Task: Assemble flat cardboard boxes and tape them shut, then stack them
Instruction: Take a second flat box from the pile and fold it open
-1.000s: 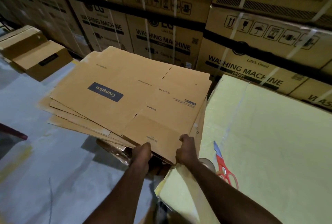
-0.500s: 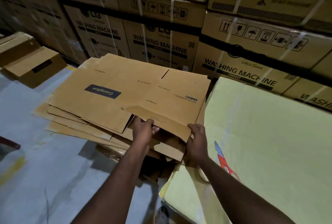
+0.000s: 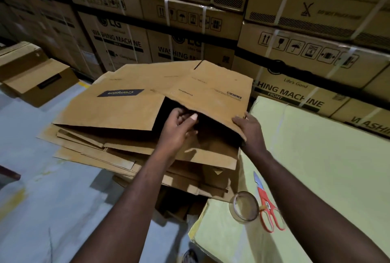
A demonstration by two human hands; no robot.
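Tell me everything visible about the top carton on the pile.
The top carton is brown cardboard with a dark blue Crompton label, seen upside down. It lies on a stack of flat cartons, its near right panel raised, showing a dark gap. The right hand grips the raised corner; the left hand reaches into the gap.

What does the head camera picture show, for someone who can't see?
The left hand reaches inside the top flat box on a pile while the right hand grips its edge. Tape and red scissors lie nearby.

"Crompton" upside down on flat box [image 3: 118, 111]; "LG", "WASHING MACHINE", "Life's Good", "FRONT" on stacked cartons [image 3: 274, 77].
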